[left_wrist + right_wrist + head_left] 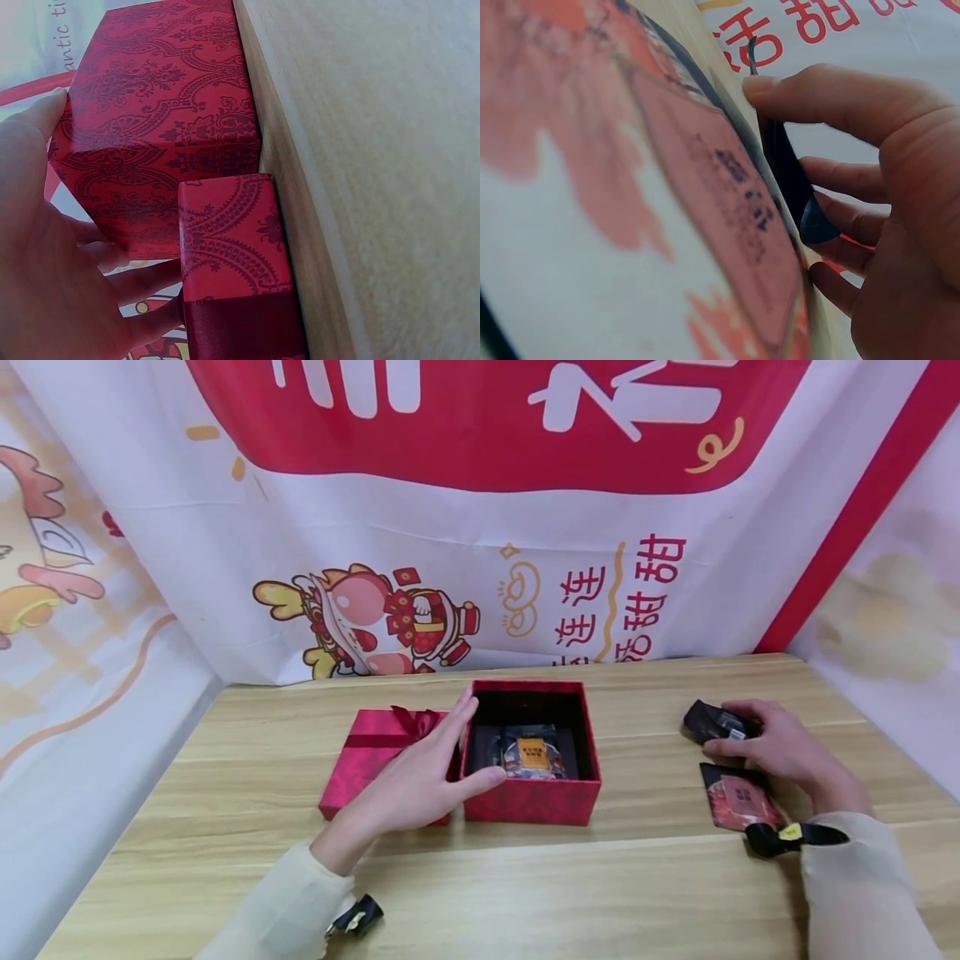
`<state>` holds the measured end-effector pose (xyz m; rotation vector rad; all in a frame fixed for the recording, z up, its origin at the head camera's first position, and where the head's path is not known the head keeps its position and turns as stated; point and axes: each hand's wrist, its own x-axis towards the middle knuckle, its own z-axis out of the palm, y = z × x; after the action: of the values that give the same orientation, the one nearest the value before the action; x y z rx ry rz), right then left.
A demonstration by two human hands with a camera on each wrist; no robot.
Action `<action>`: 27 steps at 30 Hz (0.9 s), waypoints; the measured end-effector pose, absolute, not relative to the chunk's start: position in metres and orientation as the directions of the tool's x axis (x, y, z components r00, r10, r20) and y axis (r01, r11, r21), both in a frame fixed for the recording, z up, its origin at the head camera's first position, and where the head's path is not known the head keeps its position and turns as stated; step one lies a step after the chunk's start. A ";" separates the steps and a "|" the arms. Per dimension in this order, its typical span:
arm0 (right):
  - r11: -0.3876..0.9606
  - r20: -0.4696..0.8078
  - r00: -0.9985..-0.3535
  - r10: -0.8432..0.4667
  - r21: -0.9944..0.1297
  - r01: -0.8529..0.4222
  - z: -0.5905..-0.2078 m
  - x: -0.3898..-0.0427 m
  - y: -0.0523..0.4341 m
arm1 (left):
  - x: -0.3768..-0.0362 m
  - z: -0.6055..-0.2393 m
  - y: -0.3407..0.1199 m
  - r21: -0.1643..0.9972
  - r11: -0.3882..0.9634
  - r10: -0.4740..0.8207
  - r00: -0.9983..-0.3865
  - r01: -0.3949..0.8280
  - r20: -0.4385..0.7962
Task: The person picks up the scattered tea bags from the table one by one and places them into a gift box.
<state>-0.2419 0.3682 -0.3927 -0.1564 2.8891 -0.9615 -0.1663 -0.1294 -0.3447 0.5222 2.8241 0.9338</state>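
Right now the red gift box (532, 797) stands uncovered in the middle of the wooden worktop (525, 893), and its lid (375, 752), the one with the dark red bow, lies just to its left, touching its side. One small packet with an orange label (532, 755) already sits inside the box's black interior.

The person's left hand (420, 781) rests with straight, relaxed fingers against the box's left wall, thumb along the front corner and fingertips near the rim, holding nothing. In the left wrist view the same box (161, 112) and lid (236, 247) sit side by side with that hand (45, 262) flat beside them.

Over at the right, well apart from the box, the right hand (776, 747) curls its fingers round a small black packet (712, 722), thumb on top as the right wrist view shows (787, 176). Just beside it, towards the person, a red-and-black packet (738, 802) lies flat on the worktop, untouched.

I would judge the filling of the box to be partly done: one packet is in, one is gripped but not yet over the box, one waits on the worktop, and the lid is off.
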 end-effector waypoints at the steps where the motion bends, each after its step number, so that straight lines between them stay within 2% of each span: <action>1: 0.790 -0.061 -0.990 -0.124 -0.610 -0.062 -0.392 -0.242 0.368 | -0.166 -0.345 -0.129 0.597 0.750 0.360 -0.933 0.285 -0.007; 11: 0.784 -0.069 -0.990 -0.123 -0.619 -0.054 -0.382 -0.242 0.355 | -0.166 -0.345 -0.129 0.600 0.750 0.353 -0.935 0.278 -0.008; 27: 0.778 0.043 -0.980 -0.195 -0.602 -0.182 -0.352 -0.241 0.315 | -0.167 -0.345 -0.128 0.600 0.747 0.359 -0.933 0.286 -0.003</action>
<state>-0.2413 0.3150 -0.3521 -0.3117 2.9417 -0.9924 -0.1666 -0.1283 -0.3448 0.5236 2.8249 0.9408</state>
